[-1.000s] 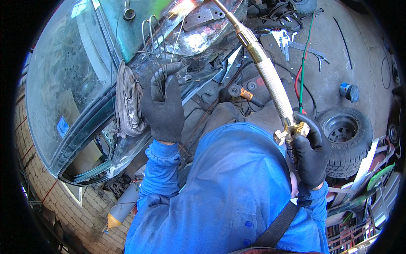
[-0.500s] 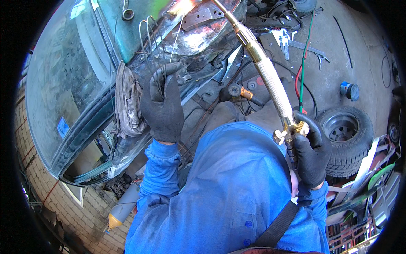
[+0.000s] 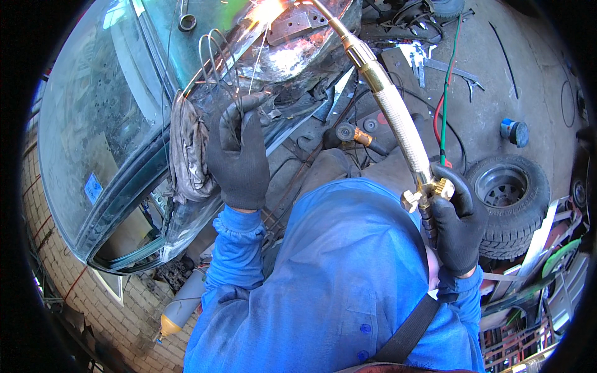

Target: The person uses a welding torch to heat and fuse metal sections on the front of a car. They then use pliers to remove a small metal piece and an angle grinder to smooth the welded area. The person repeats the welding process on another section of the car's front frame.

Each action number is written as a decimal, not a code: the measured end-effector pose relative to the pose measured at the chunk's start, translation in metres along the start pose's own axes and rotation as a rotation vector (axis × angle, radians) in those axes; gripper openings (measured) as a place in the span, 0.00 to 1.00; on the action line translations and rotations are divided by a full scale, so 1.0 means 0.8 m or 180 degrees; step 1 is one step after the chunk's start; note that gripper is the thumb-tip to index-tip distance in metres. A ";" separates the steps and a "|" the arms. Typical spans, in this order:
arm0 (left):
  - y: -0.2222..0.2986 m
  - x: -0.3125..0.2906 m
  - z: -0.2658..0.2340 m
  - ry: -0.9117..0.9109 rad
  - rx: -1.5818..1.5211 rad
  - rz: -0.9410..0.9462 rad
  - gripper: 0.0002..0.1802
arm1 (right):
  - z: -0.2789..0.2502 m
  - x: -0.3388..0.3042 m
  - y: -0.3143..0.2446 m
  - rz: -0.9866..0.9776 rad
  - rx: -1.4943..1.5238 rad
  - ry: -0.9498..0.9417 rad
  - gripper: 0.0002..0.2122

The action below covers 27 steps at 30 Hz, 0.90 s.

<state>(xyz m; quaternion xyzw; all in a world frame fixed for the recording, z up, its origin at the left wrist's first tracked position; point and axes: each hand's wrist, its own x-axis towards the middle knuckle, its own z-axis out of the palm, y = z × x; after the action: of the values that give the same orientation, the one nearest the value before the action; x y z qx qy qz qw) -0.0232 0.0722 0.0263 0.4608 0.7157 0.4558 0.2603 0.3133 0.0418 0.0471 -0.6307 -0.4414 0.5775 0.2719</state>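
Observation:
My left hand (image 3: 239, 158), in a black glove, is closed around a looped bundle of thin wire (image 3: 201, 50). One straight length of that wire (image 3: 259, 56) rises toward a glaring hot spot (image 3: 270, 11) on the car body. My right hand (image 3: 459, 227), gloved too, grips the lower end of a long brass gas torch (image 3: 398, 115) near its valve knobs (image 3: 443, 188). The torch slants up and left, its tip at the top edge beside the glare. Next to the glare lies a metal plate with holes (image 3: 298, 26). Glare hides the exact contact point.
A grey rag (image 3: 188, 149) hangs on the car's edge beside the windshield (image 3: 93, 124). A ring spanner (image 3: 187, 22) rests on the glass. On the floor are an angle grinder (image 3: 360, 137), a wheel (image 3: 507, 199), a blue can (image 3: 513, 132), hoses (image 3: 444, 118) and a gas cylinder (image 3: 180, 304).
The glare has grown brighter, with sparks now flying from it. The wire loops have shifted slightly; both hands and the torch stay almost in place.

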 end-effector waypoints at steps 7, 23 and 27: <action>0.001 0.000 -0.002 -0.0044 -0.0013 0.0051 0.12 | -0.001 0.000 -0.001 0.0019 -0.0009 -0.0020 0.21; -0.001 0.002 -0.001 -0.0095 0.0016 0.0133 0.12 | 0.000 0.003 0.003 -0.0038 -0.0011 -0.0039 0.21; -0.002 0.004 0.000 -0.0086 -0.0009 0.0169 0.12 | 0.001 0.004 0.002 -0.0032 -0.0009 -0.0033 0.21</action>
<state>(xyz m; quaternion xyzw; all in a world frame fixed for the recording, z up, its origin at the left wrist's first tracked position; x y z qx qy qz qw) -0.0251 0.0745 0.0252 0.4853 0.6989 0.4574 0.2585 0.3129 0.0437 0.0439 -0.6258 -0.4468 0.5787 0.2717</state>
